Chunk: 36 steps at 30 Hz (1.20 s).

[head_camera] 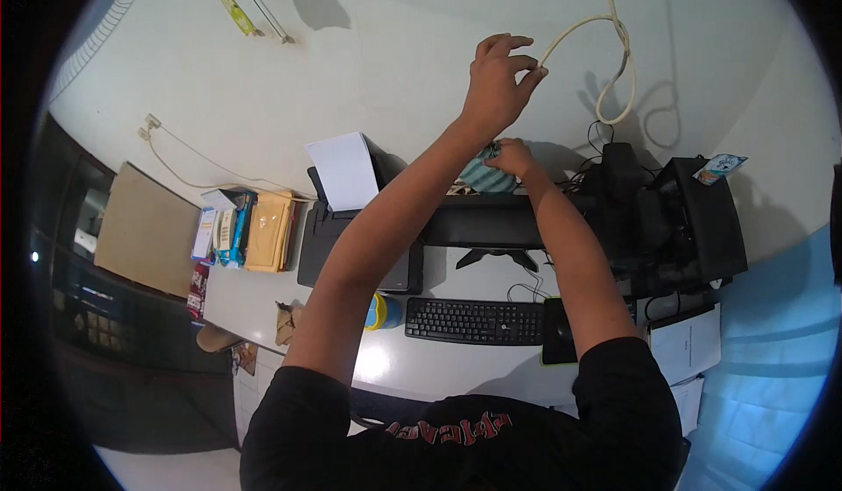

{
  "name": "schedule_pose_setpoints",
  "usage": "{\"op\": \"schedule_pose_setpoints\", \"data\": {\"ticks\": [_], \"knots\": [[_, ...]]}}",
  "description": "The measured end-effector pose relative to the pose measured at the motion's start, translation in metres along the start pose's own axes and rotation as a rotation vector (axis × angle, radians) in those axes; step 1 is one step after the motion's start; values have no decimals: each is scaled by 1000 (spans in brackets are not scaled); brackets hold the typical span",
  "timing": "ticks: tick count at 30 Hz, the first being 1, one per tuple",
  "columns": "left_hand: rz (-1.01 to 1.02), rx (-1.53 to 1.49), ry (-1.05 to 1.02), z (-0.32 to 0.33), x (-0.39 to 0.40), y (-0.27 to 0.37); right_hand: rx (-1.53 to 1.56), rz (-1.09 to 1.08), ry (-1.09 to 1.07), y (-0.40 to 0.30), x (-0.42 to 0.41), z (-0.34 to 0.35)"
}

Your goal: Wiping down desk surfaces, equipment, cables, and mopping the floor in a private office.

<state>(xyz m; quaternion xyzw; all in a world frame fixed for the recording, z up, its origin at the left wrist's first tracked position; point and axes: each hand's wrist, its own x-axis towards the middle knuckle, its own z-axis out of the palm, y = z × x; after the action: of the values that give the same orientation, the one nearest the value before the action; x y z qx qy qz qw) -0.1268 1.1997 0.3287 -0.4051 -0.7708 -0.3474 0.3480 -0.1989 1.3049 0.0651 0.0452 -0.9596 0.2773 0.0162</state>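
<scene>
My left hand [501, 79] is raised in front of the wall, thumb and fingers pinching the end of a cream-coloured cable [571, 25]. From there the cable runs right into a hanging loop and up the wall. Lower down, my right hand [513, 157] grips the dark top of a teal ribbed object [490, 175], perhaps a pot or pouch. It stands behind the black monitor [483, 221], which hides its base. My left forearm crosses in front of part of it.
On the white desk [447, 366] are a keyboard [473, 321], a mouse pad [556, 353], a blue-and-yellow container [385, 311] and a printer [329, 234] with paper [345, 172]. Envelopes [268, 231] stand left. A black computer case [707, 228] and dark cables [575, 178] are right.
</scene>
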Motion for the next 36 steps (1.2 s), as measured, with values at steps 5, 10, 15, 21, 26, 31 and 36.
{"op": "schedule_pose_setpoints", "data": {"ticks": [5, 10, 15, 21, 26, 31, 36], "knots": [[-104, 7, 54, -4, -8, -23, 358, -188, 200, -36, -9, -39], [-185, 107, 26, -13, -14, -42, 602, -301, 437, -111, -54, -121], [-229, 64, 31, -28, -14, -39, 704, -218, 760, -124, -70, -154], [-90, 136, 224, -87, -83, 29, 622, -180, 954, -126, -89, -167], [-310, -105, 125, -133, -221, 90, 459, -24, 986, -123, -129, -158], [-490, -176, 58, -162, -323, 151, 691, -88, 1210, -135, -184, -145], [-634, -35, -10, -184, -419, 148, 973, -138, 1186, -187, -275, -137]]}}
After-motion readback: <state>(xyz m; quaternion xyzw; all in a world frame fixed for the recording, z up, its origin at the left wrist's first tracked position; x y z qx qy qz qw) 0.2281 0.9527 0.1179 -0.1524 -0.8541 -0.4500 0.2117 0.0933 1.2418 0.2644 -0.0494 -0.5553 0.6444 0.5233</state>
